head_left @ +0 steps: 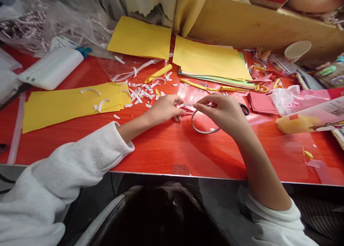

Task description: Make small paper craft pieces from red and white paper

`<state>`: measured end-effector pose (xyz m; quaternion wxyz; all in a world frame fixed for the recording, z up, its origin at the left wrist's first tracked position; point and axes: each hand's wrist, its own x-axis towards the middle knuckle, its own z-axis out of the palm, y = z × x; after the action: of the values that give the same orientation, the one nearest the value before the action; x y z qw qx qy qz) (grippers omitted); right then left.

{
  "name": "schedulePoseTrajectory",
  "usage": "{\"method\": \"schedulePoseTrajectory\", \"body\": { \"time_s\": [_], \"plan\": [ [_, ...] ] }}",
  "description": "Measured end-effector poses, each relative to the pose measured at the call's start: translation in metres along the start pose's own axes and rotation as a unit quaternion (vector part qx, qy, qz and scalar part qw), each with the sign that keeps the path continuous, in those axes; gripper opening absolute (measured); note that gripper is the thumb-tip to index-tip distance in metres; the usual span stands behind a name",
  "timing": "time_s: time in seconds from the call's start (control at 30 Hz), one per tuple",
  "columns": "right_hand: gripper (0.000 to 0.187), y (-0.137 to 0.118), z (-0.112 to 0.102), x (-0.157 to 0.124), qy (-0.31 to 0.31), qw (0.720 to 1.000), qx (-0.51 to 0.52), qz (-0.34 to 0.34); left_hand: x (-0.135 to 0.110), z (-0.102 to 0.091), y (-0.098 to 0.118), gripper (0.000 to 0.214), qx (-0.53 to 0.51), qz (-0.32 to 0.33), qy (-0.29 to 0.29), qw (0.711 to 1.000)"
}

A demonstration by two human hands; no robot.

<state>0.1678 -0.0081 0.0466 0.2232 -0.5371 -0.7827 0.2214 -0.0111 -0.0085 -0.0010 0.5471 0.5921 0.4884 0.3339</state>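
Observation:
Between my two hands, a short white strip (pixel 186 105) is stretched, looking like tape. My left hand (pixel 168 108) pinches its left end, with a bit of red paper seemingly at the fingertips. The thumb and fingers of my right hand (pixel 224 111) close on the other end. Below the right fingers hangs a thin ring (pixel 205 132), like a nearly used-up tape roll; whether it joins the strip I cannot tell. Behind the right hand shows a black scissor handle (pixel 244 109), its blades mostly hidden. White paper scraps (pixel 141 93) lie scattered beyond the left hand.
Yellow strips of paper (pixel 61 102) lie left, yellow sheets (pixel 212 58) at the back. A rolled yellow paper (pixel 158 73) sits near the scraps. Red paper squares (pixel 262 102), a clear cup with yellow contents (pixel 295 122) and a white power bank (pixel 52 68) flank the hands.

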Motion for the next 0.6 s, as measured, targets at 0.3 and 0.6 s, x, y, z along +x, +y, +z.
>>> {"method": "schedulePoseTrajectory", "body": {
  "time_s": [0.3,0.6],
  "plan": [
    [0.017,-0.0032,-0.0078,-0.0019,0.011,1.0,-0.011,-0.007,0.0003,-0.0014,0.0006,0.018,-0.02,-0.015,0.002,1.0],
    [0.016,0.005,-0.0081,0.0007,0.004,1.0,-0.025,-0.008,0.0009,-0.0029,0.003,0.026,-0.088,-0.02,-0.009,0.996]
  ]
}}
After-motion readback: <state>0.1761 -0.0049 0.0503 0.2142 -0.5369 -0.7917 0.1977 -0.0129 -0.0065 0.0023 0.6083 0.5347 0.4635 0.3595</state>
